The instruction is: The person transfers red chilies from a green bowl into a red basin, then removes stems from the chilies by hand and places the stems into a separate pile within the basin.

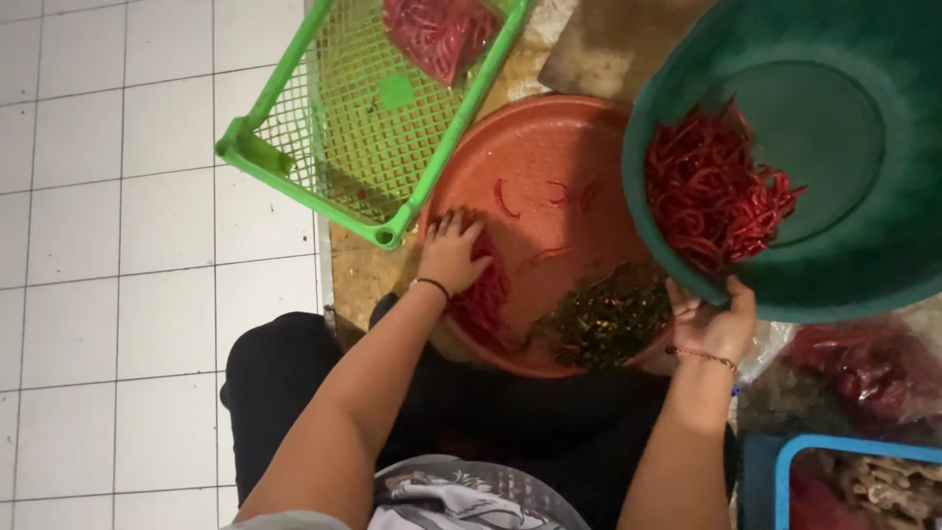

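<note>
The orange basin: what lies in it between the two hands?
In the head view, a dark pile of chili stems lies in the orange basin between left hand and right hand.

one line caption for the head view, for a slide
Left hand gathers red chillies in an orange tray while the right hand tilts a green basin.

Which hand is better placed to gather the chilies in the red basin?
Left. The left hand already rests on the chilies in the red basin; the right hand is busy gripping the tilted green basin's rim.
</note>
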Motion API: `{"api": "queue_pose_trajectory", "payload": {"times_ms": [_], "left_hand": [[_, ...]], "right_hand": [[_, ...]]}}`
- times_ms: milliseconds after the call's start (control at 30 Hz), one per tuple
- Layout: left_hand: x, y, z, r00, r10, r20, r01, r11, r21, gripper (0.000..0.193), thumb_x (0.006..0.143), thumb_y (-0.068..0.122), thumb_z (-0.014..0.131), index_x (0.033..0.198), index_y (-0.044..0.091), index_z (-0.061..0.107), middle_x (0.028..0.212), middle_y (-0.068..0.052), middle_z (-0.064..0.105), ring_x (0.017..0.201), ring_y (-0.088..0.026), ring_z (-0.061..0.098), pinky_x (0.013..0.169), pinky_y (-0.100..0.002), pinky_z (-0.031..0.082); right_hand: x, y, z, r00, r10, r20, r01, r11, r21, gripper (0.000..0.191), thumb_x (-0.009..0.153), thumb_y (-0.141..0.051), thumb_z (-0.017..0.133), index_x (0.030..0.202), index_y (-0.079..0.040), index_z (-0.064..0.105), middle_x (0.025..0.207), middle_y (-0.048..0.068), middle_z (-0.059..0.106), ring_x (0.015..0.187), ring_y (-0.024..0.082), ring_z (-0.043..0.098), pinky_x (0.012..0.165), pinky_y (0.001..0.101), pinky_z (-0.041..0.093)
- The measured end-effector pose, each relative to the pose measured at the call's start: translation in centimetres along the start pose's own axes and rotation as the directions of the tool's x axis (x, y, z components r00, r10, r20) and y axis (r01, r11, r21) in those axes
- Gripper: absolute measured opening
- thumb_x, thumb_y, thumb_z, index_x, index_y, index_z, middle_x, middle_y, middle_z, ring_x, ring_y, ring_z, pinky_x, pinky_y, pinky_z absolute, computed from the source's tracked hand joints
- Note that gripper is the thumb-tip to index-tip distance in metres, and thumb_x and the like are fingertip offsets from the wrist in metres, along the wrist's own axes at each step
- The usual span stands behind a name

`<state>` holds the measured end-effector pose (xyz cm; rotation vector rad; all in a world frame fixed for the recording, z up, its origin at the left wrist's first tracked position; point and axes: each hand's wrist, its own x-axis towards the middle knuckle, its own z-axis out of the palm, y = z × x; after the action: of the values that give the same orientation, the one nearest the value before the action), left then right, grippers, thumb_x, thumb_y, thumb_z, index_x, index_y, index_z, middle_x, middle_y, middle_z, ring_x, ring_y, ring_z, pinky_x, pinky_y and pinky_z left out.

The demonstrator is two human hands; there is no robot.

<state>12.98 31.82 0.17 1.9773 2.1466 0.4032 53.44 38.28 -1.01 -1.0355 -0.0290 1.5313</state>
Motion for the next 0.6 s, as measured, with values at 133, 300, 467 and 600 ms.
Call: {"api": "queue_pose_trajectory", "payload": {"times_ms": [133, 300, 467, 600], "left_hand": [[-0.2, -1.1, 0.2, 0.983, -0.04, 0.177, 0.037, 0.999, 0.022, 0.046, 0.084, 0.038, 0.075, 0.121, 0.012, 0.067, 0.127, -0.015, 0.062, 0.123, -0.037, 0.056, 0.102, -0.052, 0.045], [-2.8, -1.7, -0.1, 0.959, -0.048, 0.279, 0.069, 0.996, -0.063, 0.027, 0.094, 0.032, 0.067, 0.114, 0.013, 0.07, 0.112, -0.014, 0.067, 0.11, -0.037, 0.062, 0.095, -0.049, 0.049], [-4.8, -1.4, -0.7, 0.972, 0.165, 0.167, -0.165, 0.986, -0.008, 0.031, 0.093, 0.02, 0.063, 0.123, 0.016, 0.071, 0.119, -0.011, 0.069, 0.115, -0.034, 0.061, 0.107, -0.057, 0.04], [-5.3, -0.9, -1.6, 0.919, 0.308, 0.245, -0.332, 0.941, 0.063, 0.04, 0.082, 0.016, 0.064, 0.121, 0.021, 0.07, 0.14, -0.01, 0.065, 0.13, -0.033, 0.056, 0.113, -0.064, 0.029]], "right_hand": [[0.4, 0.4, -1.0, 0.992, -0.015, 0.129, 0.008, 0.998, 0.056, 0.021, 0.103, -0.027, 0.056, 0.108, -0.007, 0.053, 0.093, 0.012, 0.061, 0.073, 0.028, 0.06, 0.097, 0.0588, 0.06], [0.7, 0.4, -1.1, 0.998, 0.001, 0.067, -0.001, 1.0, 0.006, 0.025, 0.099, -0.027, 0.058, 0.115, -0.008, 0.056, 0.111, 0.012, 0.066, 0.098, 0.033, 0.067, 0.103, 0.0599, 0.058], [-0.2, -0.1, 1.0, 0.999, -0.003, 0.045, 0.007, 0.997, -0.074, 0.035, 0.094, -0.028, 0.057, 0.122, -0.007, 0.058, 0.123, 0.012, 0.068, 0.113, 0.036, 0.069, 0.102, 0.0576, 0.057], [-0.8, -0.2, 2.0, 0.998, -0.028, 0.061, 0.034, 0.994, -0.108, 0.039, 0.098, -0.028, 0.059, 0.128, -0.005, 0.056, 0.127, 0.014, 0.066, 0.116, 0.036, 0.066, 0.103, 0.0575, 0.058]]}}
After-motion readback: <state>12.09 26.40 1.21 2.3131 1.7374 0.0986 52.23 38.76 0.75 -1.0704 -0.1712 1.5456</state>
